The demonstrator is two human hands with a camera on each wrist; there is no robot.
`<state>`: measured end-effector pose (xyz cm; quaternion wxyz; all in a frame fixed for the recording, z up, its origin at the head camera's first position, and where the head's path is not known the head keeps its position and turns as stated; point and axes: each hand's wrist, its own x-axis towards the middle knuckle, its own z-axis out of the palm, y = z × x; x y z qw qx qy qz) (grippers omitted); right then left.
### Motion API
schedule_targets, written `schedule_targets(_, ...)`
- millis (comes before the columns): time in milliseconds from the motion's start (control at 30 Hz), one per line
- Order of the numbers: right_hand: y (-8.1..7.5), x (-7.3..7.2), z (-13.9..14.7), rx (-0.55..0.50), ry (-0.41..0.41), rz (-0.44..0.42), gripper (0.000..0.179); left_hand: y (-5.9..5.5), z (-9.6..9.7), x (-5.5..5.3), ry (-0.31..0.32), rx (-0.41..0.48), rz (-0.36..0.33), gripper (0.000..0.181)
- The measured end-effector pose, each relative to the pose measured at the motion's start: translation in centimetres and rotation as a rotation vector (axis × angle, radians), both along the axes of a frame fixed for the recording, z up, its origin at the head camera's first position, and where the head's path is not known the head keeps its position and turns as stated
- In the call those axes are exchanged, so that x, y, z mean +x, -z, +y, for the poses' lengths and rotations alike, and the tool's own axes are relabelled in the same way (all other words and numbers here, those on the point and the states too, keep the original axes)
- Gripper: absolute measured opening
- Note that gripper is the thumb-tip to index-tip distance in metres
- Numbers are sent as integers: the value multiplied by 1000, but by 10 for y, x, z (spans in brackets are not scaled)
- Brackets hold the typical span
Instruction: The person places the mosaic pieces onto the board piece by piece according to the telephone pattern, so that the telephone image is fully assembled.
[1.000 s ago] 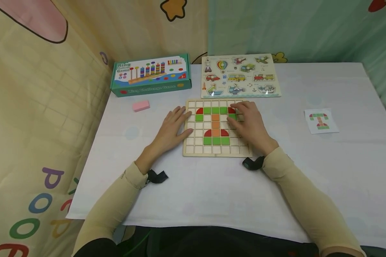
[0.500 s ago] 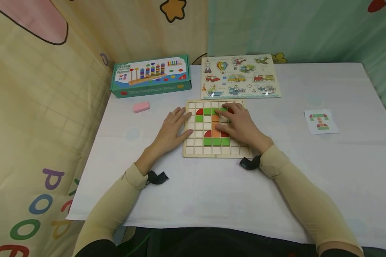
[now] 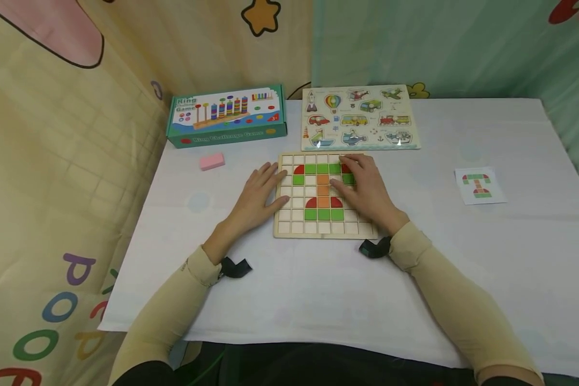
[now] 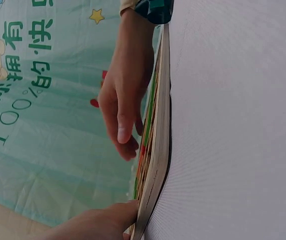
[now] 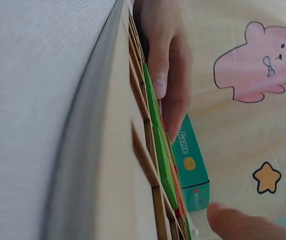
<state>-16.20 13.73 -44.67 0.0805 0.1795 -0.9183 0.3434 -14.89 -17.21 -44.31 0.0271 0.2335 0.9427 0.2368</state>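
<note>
A wooden grid board (image 3: 289, 235) lies on the white table with coloured tiles in some of its squares. Green tiles (image 3: 324, 215), a column of orange tiles (image 3: 323, 191) and rounded red tiles (image 3: 311, 203) form a pattern. My left hand (image 3: 255, 194) rests at the board's left edge, fingers spread and fairly straight. Over the upper right part is my right hand (image 3: 369, 190), its fingers loosely bent and partly covering a red tile (image 3: 345, 169). The left wrist view shows the right hand (image 4: 125, 85) just above the tiles, with nothing visible between thumb and fingers.
A paper card (image 3: 480, 186) printed with a similar pattern lies at the right. Behind the board are a green ring game box (image 3: 227, 139) and a vehicle picture puzzle (image 3: 362, 128). A pink block (image 3: 212, 161) sits at the left. Printed curtains (image 3: 429, 48) surround the table.
My right hand moved left over the orange column, then shifted back a little to the right and away from me. The left hand stays in place. The visible tile pattern looks the same.
</note>
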Motion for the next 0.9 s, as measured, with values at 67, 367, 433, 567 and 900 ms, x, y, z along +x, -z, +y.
schedule_targets(67,0,2,1,-40,67,24,49,0,0,0,1,0,-1,69)
schedule_targets(367,-2,10,9,-77,120,95,26,0,0,2,-7,4,-4,69)
schedule_targets(433,-2,12,10,-81,122,102,26,-1,1,1,-3,0,-1,69)
schedule_targets(567,-3,16,10,-75,128,121,23,-4,3,0,4,-7,-1,69)
schedule_targets(900,-5,24,15,-71,122,126,26,-3,7,-1,12,-15,-15,70)
